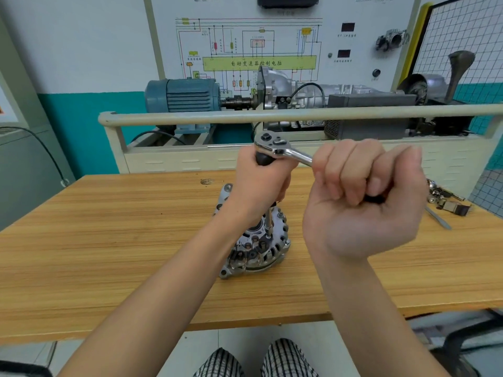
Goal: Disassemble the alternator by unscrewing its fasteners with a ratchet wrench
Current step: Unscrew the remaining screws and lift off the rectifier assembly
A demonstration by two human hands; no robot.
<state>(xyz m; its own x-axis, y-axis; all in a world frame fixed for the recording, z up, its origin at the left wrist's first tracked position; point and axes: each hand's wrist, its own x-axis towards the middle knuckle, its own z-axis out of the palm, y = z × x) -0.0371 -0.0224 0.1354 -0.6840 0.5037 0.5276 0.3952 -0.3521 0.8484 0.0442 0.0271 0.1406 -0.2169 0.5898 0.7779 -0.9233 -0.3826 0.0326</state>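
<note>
A silver alternator (pixel 255 246) stands on the wooden table (pixel 109 240), its rear face with several screws turned up. A chrome ratchet wrench (pixel 280 149) is held above it, and a long extension bar (pixel 269 223) runs down from under its head to a fastener on the alternator's top. My left hand (pixel 261 186) is wrapped around the black upper part of the extension just under the ratchet head. My right hand (pixel 364 200) is fisted around the wrench's handle, palm toward me.
Loose metal parts and a flat tool (pixel 446 205) lie at the table's right edge. Behind the table stands a training rig with a rail (pixel 272 115), a blue motor (pixel 185 96) and a gearbox. A cable (pixel 46 153) hangs at the left.
</note>
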